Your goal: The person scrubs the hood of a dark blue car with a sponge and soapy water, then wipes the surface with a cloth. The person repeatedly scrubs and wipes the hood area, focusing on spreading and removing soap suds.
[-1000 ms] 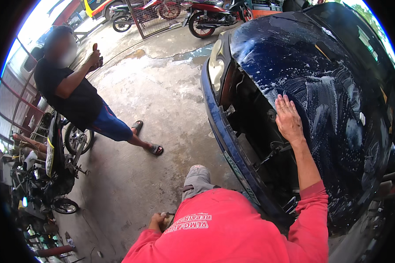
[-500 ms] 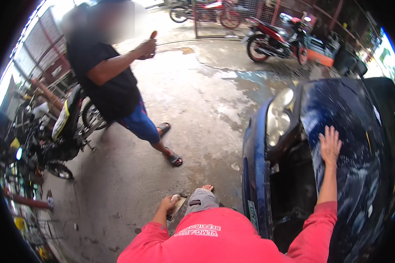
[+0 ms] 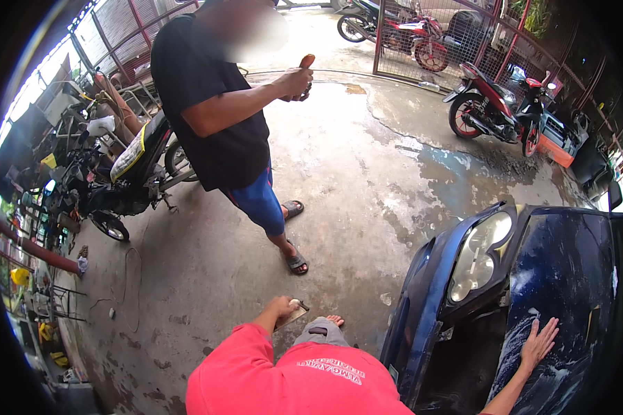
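My left hand (image 3: 280, 306), low in front of me, is closed on a flat, pale rectangular tool (image 3: 295, 315) whose exact kind I cannot make out. Fingers outstretched, my right hand (image 3: 538, 344) lies flat on the dark blue car hood (image 3: 567, 259). Around that palm the paint carries whitish smears and streaks. Left of the hood sits a cloudy headlight (image 3: 479, 259) in the blue front end, with a dark opening (image 3: 457, 366) below it.
Ahead to the left stands a person (image 3: 214, 117) in a black shirt and blue shorts. Behind them is a partly stripped motorcycle (image 3: 135, 180). A red motorcycle (image 3: 491, 104) is parked at the back right, near a mesh gate (image 3: 422, 52). Wet patches mark the concrete floor (image 3: 339, 207).
The view has shifted, so the car appears lower and the person farther right. My right hand has slid over the hood toward me. My left hand still grips the flat tool.
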Available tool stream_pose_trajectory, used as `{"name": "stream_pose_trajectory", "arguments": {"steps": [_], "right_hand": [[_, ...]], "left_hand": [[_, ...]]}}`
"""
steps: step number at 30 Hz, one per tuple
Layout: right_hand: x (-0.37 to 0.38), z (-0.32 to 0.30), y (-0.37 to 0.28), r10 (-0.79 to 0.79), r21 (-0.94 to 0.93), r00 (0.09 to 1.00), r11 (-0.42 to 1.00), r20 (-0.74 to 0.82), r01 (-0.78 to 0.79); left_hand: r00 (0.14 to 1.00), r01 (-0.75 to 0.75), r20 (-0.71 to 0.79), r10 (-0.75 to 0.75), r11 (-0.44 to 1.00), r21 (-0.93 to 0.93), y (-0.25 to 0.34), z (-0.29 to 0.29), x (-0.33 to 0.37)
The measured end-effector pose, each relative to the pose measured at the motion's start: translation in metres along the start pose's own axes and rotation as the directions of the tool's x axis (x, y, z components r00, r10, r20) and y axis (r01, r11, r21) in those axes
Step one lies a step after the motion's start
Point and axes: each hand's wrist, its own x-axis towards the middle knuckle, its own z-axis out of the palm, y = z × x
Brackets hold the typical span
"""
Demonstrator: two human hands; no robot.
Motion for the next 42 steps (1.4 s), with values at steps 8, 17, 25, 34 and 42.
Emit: {"name": "stream_pose_trajectory", "arguments": {"steps": [8, 17, 25, 34, 42], "right_hand": [[0.104, 0.026, 0.01, 0.006, 0.039, 0.999, 0.999, 0.036, -0.007], [0.184, 0.065, 0.021, 0.06, 0.022, 0.998, 0.998, 0.024, -0.061], [0.171, 0.073, 0.052, -0.021, 0.078, 0.999, 0.997, 0.05, 0.017], [0.053, 0.042, 0.139, 0.082, 0.068, 0.994, 0.994, 0.078, -0.087], [-0.038, 0.017, 0.191, 0.079, 0.287, 0.996, 0.955, -0.03, -0.067]], "left_hand": [[0.997, -0.035, 0.07, 0.026, 0.99, 0.135, -0.01, 0.013, 0.009], [0.998, 0.049, 0.044, -0.054, 0.994, 0.095, -0.018, 0.007, 0.011], [1.0, -0.007, -0.01, 0.006, 0.998, -0.055, -0.015, 0.007, 0.004], [0.998, -0.067, 0.011, 0.067, 0.998, -0.005, -0.044, 0.031, -0.005], [0.946, -0.322, -0.01, 0.325, 0.933, -0.16, -0.084, 0.061, -0.034]]}}
